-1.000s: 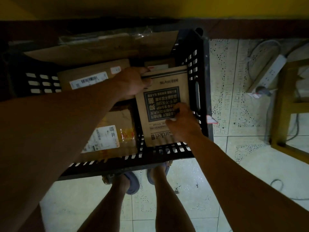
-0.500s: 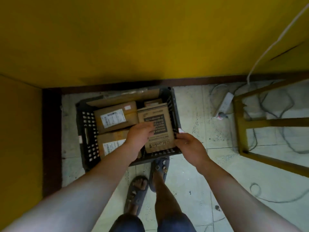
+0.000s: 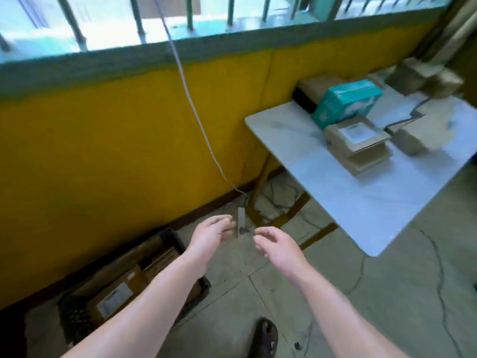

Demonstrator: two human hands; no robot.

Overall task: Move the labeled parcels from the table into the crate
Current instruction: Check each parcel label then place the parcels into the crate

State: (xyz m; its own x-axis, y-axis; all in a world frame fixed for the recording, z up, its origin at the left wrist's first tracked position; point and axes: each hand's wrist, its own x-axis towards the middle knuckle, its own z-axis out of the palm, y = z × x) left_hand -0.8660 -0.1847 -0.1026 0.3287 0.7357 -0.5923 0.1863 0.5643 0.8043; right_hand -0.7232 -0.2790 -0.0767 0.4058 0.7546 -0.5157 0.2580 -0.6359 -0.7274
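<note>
crate (image 3: 72,324) lengthwise along wall (image 3: 103,164), parcels (image 3: 116,295) flat inside, left grip (image 3: 209,239) and right grip (image 3: 276,244) loose, empty

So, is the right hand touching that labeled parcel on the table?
Apart. The head view shows the right hand empty over the floor, with a stretch of bare table between it and the labeled parcel.

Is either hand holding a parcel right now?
No, the left hand and the right hand are both empty above the floor, fingers loosely curled.
</note>
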